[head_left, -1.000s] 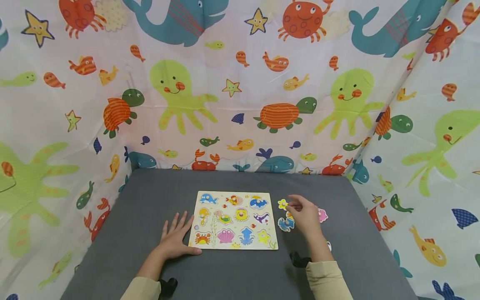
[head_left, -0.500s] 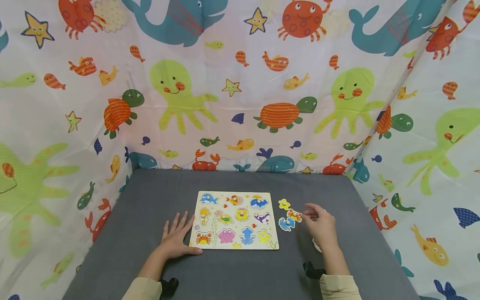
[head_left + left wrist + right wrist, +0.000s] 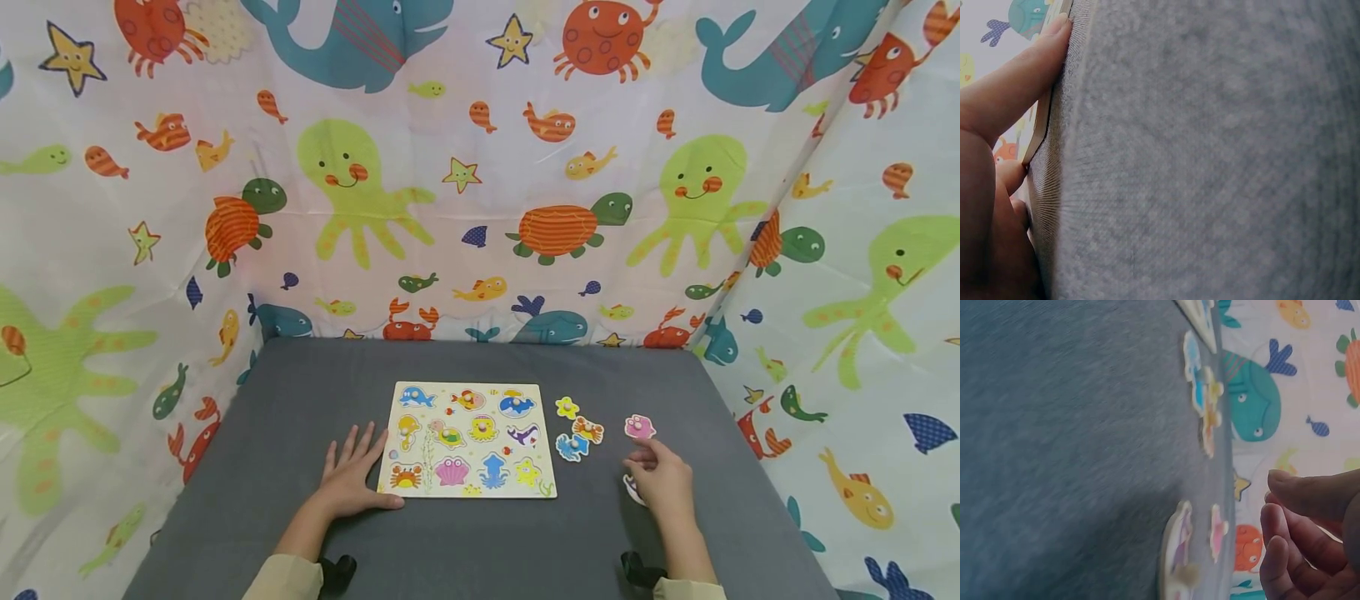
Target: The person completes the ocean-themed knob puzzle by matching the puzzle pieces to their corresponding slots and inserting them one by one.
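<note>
My left hand (image 3: pixel 348 477) rests with fingers spread at the left edge of a wooden peg puzzle board (image 3: pixel 543 454) showing sea animals. In the left wrist view, its thumb (image 3: pixel 1025 72) lies along the board's edge. My right hand (image 3: pixel 666 479) hovers right of the board, fingers loosely bent, nothing between thumb and fingers in the right wrist view. Just beyond its fingertips lies a pink puzzle piece (image 3: pixel 640 427). A white-edged piece with purple markings and a knob (image 3: pixel 1175 550) is partly hidden beneath the hand in the head view.
Between the board and my right hand lie a yellow flower-shaped piece (image 3: pixel 567 407), an orange crab piece (image 3: pixel 587 430) and a blue piece (image 3: pixel 572 447), close together. A grey cloth (image 3: pixel 480 550) covers the table. Curtains (image 3: pixel 465 233) printed with sea animals stand behind and at both sides.
My right hand has moved from the yellow piece, past the crab piece, to the right and nearer me, uncovering the crab and pink pieces. The left hand has stayed put.
</note>
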The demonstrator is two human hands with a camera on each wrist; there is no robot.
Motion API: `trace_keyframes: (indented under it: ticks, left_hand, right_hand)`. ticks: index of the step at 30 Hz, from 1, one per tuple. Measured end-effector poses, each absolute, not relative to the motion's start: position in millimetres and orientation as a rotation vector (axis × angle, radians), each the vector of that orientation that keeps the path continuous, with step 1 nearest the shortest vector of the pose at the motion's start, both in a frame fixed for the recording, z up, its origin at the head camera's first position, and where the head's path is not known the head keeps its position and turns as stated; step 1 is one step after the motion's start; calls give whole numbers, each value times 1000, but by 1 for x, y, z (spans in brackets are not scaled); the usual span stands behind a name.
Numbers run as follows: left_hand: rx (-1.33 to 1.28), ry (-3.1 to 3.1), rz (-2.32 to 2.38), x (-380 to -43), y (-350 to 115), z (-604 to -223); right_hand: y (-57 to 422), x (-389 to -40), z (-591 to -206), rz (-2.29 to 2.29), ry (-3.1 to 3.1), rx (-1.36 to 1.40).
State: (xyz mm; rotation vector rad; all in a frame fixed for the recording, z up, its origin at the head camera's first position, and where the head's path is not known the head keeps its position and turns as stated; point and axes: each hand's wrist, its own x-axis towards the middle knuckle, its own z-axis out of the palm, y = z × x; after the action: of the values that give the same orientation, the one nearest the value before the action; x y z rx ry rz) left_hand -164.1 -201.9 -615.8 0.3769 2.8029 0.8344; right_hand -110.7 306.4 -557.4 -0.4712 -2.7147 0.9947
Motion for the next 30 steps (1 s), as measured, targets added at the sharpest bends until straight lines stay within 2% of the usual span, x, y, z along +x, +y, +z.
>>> trace_keyframes:
  ticks: [16, 30]
  left_hand:
    - [346, 2781, 799, -167, -202, -616]
    - [386, 2808, 862, -166, -203, -621]
  right_hand:
    - [324, -92, -586, 867, -2732, -551]
    - [328, -78, -592, 863, -2707, -555]
